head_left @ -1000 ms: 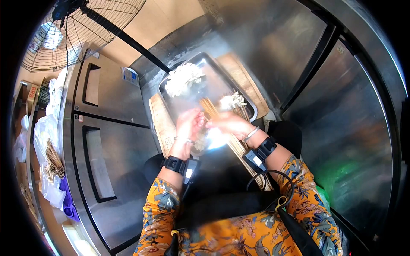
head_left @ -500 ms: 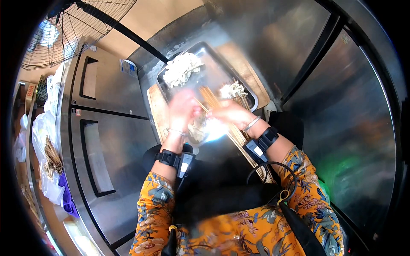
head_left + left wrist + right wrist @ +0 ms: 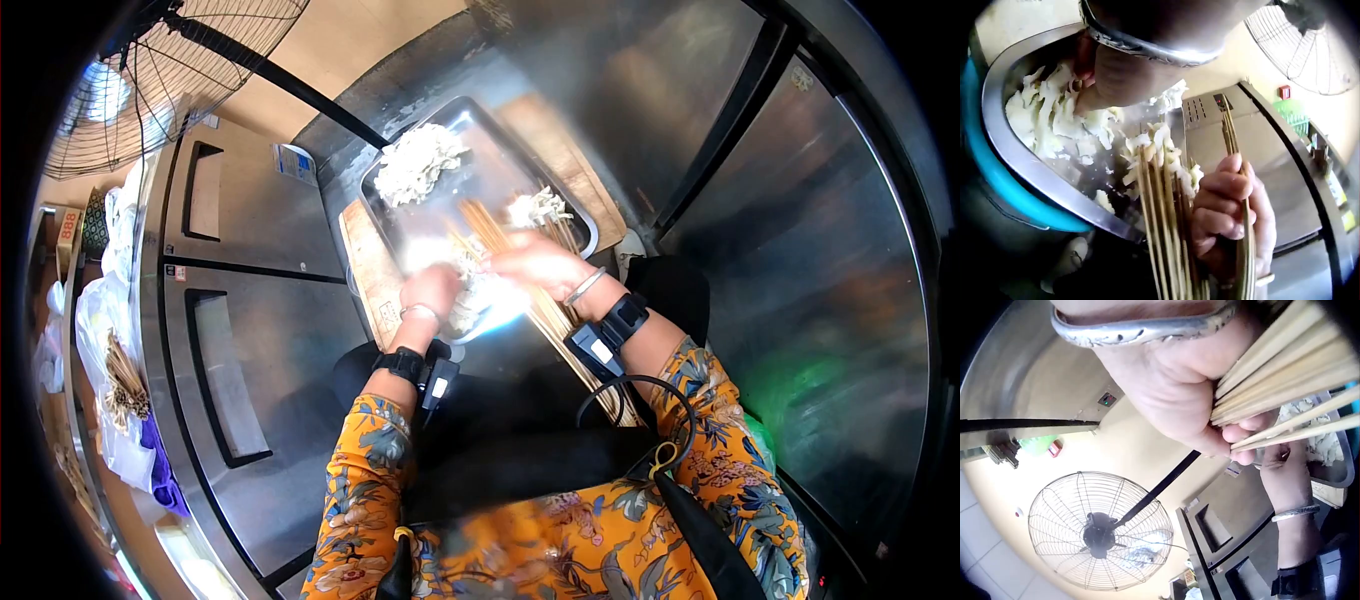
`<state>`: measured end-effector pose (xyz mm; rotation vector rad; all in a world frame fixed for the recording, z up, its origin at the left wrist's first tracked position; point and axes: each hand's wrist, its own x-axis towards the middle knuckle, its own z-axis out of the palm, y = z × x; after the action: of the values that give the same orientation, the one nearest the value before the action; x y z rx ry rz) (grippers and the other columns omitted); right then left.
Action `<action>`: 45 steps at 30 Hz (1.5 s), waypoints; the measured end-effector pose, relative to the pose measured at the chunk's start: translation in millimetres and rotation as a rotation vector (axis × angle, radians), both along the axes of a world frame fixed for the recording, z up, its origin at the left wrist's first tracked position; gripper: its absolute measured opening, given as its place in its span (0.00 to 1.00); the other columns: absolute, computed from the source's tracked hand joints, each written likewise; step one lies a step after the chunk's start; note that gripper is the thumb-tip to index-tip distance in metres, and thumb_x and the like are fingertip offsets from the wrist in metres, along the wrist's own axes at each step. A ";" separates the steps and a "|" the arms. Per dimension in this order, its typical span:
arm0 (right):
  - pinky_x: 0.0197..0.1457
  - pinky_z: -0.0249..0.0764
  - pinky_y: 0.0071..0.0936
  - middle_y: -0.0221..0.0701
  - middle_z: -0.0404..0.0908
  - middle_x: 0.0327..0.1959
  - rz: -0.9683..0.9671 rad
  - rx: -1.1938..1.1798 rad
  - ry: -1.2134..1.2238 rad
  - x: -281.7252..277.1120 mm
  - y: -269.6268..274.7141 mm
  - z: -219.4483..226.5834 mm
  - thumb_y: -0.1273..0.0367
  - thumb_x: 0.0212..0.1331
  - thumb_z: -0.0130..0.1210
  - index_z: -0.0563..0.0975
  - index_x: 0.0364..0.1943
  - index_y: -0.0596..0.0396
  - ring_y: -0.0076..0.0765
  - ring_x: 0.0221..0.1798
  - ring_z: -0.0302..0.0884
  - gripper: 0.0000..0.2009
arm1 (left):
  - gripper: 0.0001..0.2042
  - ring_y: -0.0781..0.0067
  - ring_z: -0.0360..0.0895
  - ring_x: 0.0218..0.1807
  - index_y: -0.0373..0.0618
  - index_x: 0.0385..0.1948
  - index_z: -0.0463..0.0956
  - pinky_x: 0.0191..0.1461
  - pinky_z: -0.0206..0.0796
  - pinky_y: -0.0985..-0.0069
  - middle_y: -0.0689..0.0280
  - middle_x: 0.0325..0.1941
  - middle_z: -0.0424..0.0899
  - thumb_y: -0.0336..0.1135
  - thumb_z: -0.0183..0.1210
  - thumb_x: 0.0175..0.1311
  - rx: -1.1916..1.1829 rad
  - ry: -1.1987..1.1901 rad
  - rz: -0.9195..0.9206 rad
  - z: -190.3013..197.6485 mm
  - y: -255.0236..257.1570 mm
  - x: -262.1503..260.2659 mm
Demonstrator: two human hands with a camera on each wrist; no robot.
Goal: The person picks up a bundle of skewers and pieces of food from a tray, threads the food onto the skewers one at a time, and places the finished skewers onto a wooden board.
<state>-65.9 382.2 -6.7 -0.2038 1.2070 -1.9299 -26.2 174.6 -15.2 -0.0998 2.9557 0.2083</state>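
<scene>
A bundle of thin wooden sticks point(image 3: 550, 325) slants through the right hand point(image 3: 545, 268), whose fingers curl round it; the right wrist view shows the sticks point(image 3: 1291, 369) close up. In the left wrist view the left hand point(image 3: 1125, 78) reaches with bent fingertips into a pile of pale, shredded pieces point(image 3: 1054, 119) in the metal tray point(image 3: 1029, 165). Whether it pinches a piece is hidden. Sticks with pale pieces on their ends point(image 3: 1163, 150) lie at the tray's edge beside the right hand point(image 3: 1229, 219). Glare blurs the left hand point(image 3: 432, 290) in the head view.
Another pale heap point(image 3: 420, 165) sits at the tray's far left. Wooden boards point(image 3: 365, 250) lie under the tray. A wire fan point(image 3: 170, 80) stands at upper left, with steel cabinets point(image 3: 250, 370) below it. A blue-green basin rim point(image 3: 997, 194) runs beside the tray.
The left hand has moved away from the stick tips, down and to the left, to the near pale pile. The right hand keeps its grip on the sticks, nearly in place.
</scene>
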 end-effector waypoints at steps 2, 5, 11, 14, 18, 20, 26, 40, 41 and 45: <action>0.25 0.69 0.12 0.25 0.76 0.26 0.009 -0.003 0.009 0.1 0.9 1.4 0.73 0.51 0.56 0.75 0.39 0.60 0.15 0.25 0.71 0.11 | 0.07 0.70 0.76 0.28 0.45 0.26 0.76 0.34 0.67 0.77 0.64 0.25 0.79 0.37 0.61 0.49 0.277 0.076 0.033 -19.0 -16.2 -1.6; 0.25 0.69 0.12 0.24 0.76 0.26 0.029 0.054 0.046 -0.8 -1.3 0.7 0.73 0.50 0.56 0.75 0.39 0.60 0.15 0.25 0.71 0.11 | 0.07 0.77 0.75 0.29 0.42 0.27 0.76 0.35 0.67 0.81 0.66 0.25 0.79 0.35 0.58 0.54 0.768 0.102 0.127 -31.7 -37.3 -5.1; 0.25 0.68 0.12 0.23 0.75 0.27 0.023 0.025 0.029 -0.4 -1.6 -0.8 0.72 0.50 0.57 0.75 0.38 0.58 0.14 0.25 0.71 0.10 | 0.06 0.66 0.78 0.34 0.46 0.28 0.79 0.39 0.68 0.74 0.59 0.30 0.80 0.32 0.54 0.53 0.517 0.122 0.067 -2.2 -32.0 0.5; 0.26 0.68 0.12 0.23 0.75 0.27 0.034 0.013 0.023 0.0 -0.4 1.6 0.72 0.50 0.57 0.75 0.38 0.58 0.14 0.26 0.70 0.10 | 0.13 0.63 0.74 0.34 0.47 0.35 0.76 0.41 0.68 0.72 0.63 0.34 0.77 0.27 0.60 0.42 -0.088 0.135 -0.451 8.5 -32.1 5.0; 0.26 0.68 0.12 0.23 0.75 0.27 0.033 0.006 0.031 0.2 -1.5 1.8 0.72 0.50 0.57 0.75 0.39 0.58 0.14 0.26 0.70 0.11 | 0.15 0.56 0.73 0.40 0.49 0.34 0.76 0.44 0.67 0.67 0.60 0.37 0.75 0.27 0.60 0.39 -0.112 0.048 -0.375 13.6 -20.5 4.4; 0.26 0.68 0.12 0.23 0.75 0.27 0.030 0.004 0.051 -0.1 -0.4 2.8 0.72 0.50 0.57 0.75 0.39 0.58 0.14 0.26 0.70 0.11 | 0.13 0.57 0.74 0.40 0.48 0.33 0.76 0.44 0.67 0.68 0.60 0.35 0.76 0.28 0.60 0.40 -0.156 0.023 -0.335 15.1 -17.0 1.0; 0.21 0.63 0.16 0.23 0.72 0.20 -0.014 0.010 0.118 2.1 -2.0 2.3 0.67 0.52 0.54 0.74 0.27 0.55 0.17 0.20 0.66 0.06 | 0.09 0.59 0.74 0.40 0.47 0.30 0.76 0.43 0.66 0.68 0.61 0.29 0.76 0.34 0.58 0.45 -0.068 -0.033 -0.178 30.4 -9.3 2.2; 0.19 0.62 0.17 0.22 0.70 0.17 -0.016 0.042 0.089 1.9 -1.4 5.3 0.68 0.51 0.54 0.74 0.26 0.55 0.17 0.17 0.65 0.05 | 0.06 0.60 0.74 0.38 0.45 0.24 0.77 0.44 0.66 0.68 0.61 0.32 0.77 0.35 0.55 0.47 -0.034 0.121 -0.384 16.3 0.8 -3.4; 0.19 0.62 0.17 0.22 0.70 0.17 -0.008 0.042 0.088 1.9 -1.6 5.5 0.68 0.51 0.54 0.74 0.26 0.55 0.17 0.17 0.65 0.05 | 0.05 0.60 0.74 0.38 0.45 0.23 0.77 0.44 0.66 0.68 0.61 0.31 0.77 0.34 0.56 0.47 0.051 0.164 -0.357 17.0 -1.1 -1.1; 0.18 0.61 0.17 0.22 0.69 0.16 -0.020 0.049 0.085 1.7 -4.2 0.7 0.69 0.51 0.54 0.74 0.25 0.55 0.17 0.17 0.65 0.05 | 0.03 0.69 0.76 0.34 0.41 0.24 0.76 0.40 0.68 0.75 0.63 0.28 0.78 0.29 0.59 0.48 0.808 0.160 0.084 -19.2 -26.3 -4.1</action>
<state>-64.2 377.9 -6.0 -0.2510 1.3154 -1.9231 -30.3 148.3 -34.4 -0.0970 2.7625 1.4322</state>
